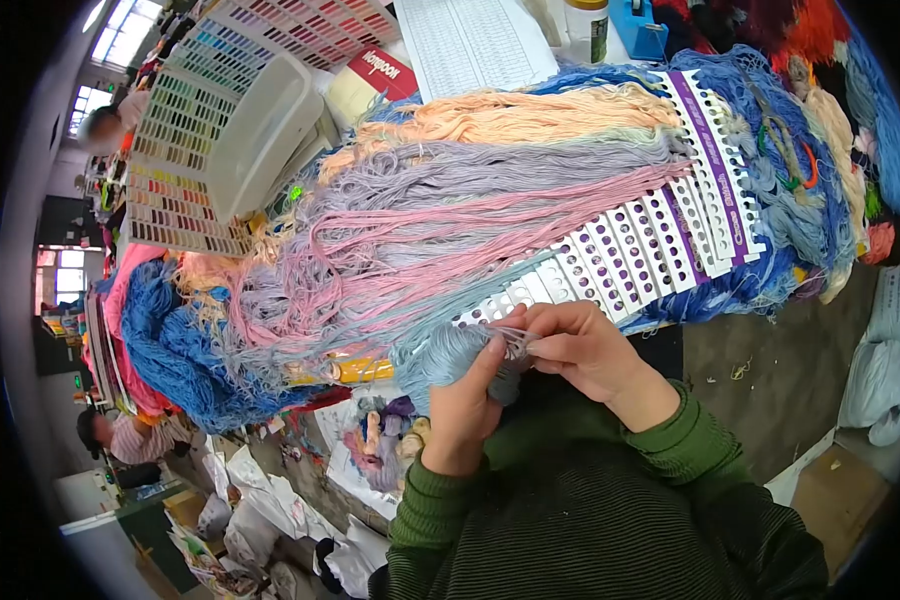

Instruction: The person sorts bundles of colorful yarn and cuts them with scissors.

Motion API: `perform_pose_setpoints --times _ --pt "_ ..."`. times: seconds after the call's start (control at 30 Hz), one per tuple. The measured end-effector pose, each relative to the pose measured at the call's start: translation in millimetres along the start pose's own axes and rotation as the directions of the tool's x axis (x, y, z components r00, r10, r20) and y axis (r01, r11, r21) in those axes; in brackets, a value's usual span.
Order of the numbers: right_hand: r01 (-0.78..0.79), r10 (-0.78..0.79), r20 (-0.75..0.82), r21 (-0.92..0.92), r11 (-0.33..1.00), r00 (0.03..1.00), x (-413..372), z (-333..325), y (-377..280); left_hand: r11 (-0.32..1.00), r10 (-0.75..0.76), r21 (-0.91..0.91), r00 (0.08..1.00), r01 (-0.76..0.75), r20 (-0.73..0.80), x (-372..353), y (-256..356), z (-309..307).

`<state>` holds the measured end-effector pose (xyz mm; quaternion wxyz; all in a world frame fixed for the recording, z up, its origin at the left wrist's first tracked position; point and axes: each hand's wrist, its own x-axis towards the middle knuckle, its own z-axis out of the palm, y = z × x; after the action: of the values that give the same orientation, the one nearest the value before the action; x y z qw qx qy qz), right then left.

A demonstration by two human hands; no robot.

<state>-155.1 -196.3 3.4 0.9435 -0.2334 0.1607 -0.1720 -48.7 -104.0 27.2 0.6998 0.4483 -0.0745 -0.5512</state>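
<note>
A skein of pale blue thread [444, 357] is gripped in my left hand [467, 408], its loops bulging out past the thumb. Close beside it, my right hand [592, 352] pinches strands at the skein's end between thumb and fingertips. Just beyond my hands lie white punched thread cards [625, 255] with purple printed strips. Long pink threads [450, 235] and lavender threads [420, 170] run leftward from the cards across the pile, with peach threads [530, 115] behind. Teal-grey threads [440, 310] lie nearest the skein.
A colour chart of thread samples [185, 130] stands at the back left, beside a clear plastic bin [260, 135]. Near it are a red-and-cream notebook [375, 75] and a printed sheet [475, 45]. Orange-handled scissors [808, 165] rest on blue yarn. Another person [135, 435] is at far left.
</note>
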Motion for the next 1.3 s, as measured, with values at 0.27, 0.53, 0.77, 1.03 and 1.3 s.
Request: perform_pose_setpoints --times 0.27,0.53,0.77,1.03,1.3 --pt "-0.009 0.007 -0.046 -0.029 1.0 0.999 -2 2 -3 0.999 -0.021 -0.038 1.0 0.022 0.003 1 1 -3" --pt "0.041 -0.043 -0.013 -0.102 0.994 0.999 -2 2 -4 0.999 0.001 0.039 0.995 -0.005 0.097 3 1 -6" --pt "-0.078 0.078 -0.03 0.006 0.997 0.996 -2 3 -8 0.986 -0.118 -0.112 0.993 0.12 0.022 4 8 -4" --pt "0.43 -0.447 -0.05 0.382 0.818 0.893 -30 -35 -155 0.584 0.05 -0.805 0.994 -0.106 -0.094 -24 68 -186" --pt "0.538 -0.813 0.407 -0.831 -0.14 0.417 -52 -65 -270 0.971 0.233 0.136 0.912 -0.197 -0.337 -31 61 -139"
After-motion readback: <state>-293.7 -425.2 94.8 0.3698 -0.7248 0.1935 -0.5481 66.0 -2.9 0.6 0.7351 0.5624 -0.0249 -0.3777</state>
